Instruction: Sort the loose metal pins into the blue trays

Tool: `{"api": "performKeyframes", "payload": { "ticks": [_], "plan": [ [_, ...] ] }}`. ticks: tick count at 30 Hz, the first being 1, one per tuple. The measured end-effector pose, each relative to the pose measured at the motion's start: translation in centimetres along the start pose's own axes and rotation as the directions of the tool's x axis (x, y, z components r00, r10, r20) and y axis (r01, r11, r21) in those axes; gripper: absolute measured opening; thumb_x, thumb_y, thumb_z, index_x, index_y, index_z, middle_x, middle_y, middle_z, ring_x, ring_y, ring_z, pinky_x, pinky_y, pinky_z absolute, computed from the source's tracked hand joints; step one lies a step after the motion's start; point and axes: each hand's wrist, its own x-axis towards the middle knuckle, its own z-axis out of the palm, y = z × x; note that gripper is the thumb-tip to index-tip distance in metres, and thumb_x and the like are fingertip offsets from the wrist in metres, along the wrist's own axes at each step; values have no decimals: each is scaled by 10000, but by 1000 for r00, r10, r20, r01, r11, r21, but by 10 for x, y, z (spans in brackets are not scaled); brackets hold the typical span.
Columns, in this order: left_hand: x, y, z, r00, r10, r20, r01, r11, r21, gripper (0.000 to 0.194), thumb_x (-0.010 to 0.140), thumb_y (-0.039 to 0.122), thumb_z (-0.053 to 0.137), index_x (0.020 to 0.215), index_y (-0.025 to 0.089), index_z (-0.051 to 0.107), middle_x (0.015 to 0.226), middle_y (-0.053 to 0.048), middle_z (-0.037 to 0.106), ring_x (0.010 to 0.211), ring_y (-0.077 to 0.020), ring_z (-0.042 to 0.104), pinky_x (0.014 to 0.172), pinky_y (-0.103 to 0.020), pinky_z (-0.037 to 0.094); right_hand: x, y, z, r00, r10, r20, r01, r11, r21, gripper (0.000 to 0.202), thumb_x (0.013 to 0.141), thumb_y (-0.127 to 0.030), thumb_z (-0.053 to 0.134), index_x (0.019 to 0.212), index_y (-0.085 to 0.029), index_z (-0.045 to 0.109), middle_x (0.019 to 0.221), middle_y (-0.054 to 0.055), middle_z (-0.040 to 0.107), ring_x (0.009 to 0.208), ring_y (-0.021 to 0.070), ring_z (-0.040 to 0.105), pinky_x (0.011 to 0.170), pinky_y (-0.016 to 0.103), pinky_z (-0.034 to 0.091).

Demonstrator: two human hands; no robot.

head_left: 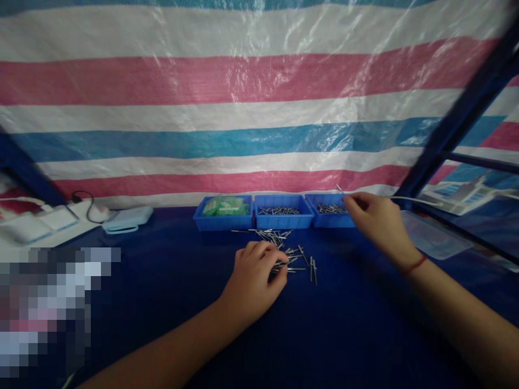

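Loose blind rivets (295, 259) with thin metal stems lie in a pile on the dark blue table. Over the pile's near left side rests my left hand (253, 275), its fingers curved and its thumb apart from the index finger. Rivets show in that gap, and some are hidden under the fingers. My right hand (375, 219) is raised by the right blue bin (330, 219), pinching a single rivet (339, 188) between thumb and index finger. More rivets fill that bin and the middle blue bin (284, 221).
The left blue bin (223, 222) holds green plastic packets (227, 205). A light blue case (127, 218) and a white power strip (87, 219) lie at the left. A clear plastic lid (436, 235) lies at the right. Striped sheeting (227, 81) hangs behind, between dark blue frame posts (454, 119).
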Motion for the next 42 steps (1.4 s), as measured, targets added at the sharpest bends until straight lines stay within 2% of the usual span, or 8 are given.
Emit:
{"api": "performKeyframes", "payload": {
  "ticks": [4,7,12,17,29,32,37,42],
  "plan": [
    [-2,2,1,998,19,56,-25,993,119,157,792,218,586,945,226,622,1050,-43,609,1010,-262,511,821,-446,373,5,12,-4,997,-48,-55,34,972,-232,289,815,-372,488,876,-164,678,721,105,691,621,240,622,552,316,384],
    [-2,2,1,997,31,70,-41,988,151,151,819,235,559,955,229,625,1063,-46,612,1007,-259,512,818,-441,375,-2,2,-2,994,-107,-27,101,977,-189,268,811,-358,499,895,-169,669,704,80,686,612,227,623,552,307,392],
    [-1,2,0,998,2,61,-13,984,177,157,845,251,539,977,218,618,1065,-51,613,1008,-263,511,811,-440,379,-21,-25,2,954,-259,154,264,964,-14,238,834,-348,492,867,-188,665,751,52,688,642,201,625,583,304,417],
    [0,2,0,998,18,66,-29,983,182,104,850,213,531,880,221,630,1041,-38,613,995,-252,511,808,-426,380,-37,-38,5,842,-449,300,435,893,117,225,857,-313,480,792,-201,664,760,49,683,664,181,607,629,313,429],
    [1,3,-1,999,-6,38,0,990,144,125,902,192,447,885,201,570,1024,-45,608,979,-236,513,807,-409,379,-54,-44,14,554,-680,480,558,732,392,126,813,-208,554,836,-204,677,762,32,646,717,161,571,665,310,419],
    [1,1,-1,1000,14,-16,-13,999,52,97,904,200,452,882,207,546,944,-25,627,929,-214,536,806,-397,378,-57,-48,14,544,-696,468,537,718,442,148,845,-194,522,826,-203,669,766,33,648,729,157,570,671,307,424],
    [1,-3,-1,990,-42,-131,25,991,-132,138,823,200,585,952,208,537,907,-14,642,879,-201,569,793,-380,404,-61,-52,15,585,-675,450,426,728,537,169,886,-287,503,837,-215,648,792,18,657,756,149,582,687,291,439],
    [3,-3,-3,989,-70,-134,38,973,-229,71,816,210,598,884,206,575,867,3,654,835,-178,588,781,-355,421,-64,-55,16,613,-649,450,347,734,584,159,881,-298,518,846,-215,648,787,15,644,740,142,583,684,280,442]
  ]
}}
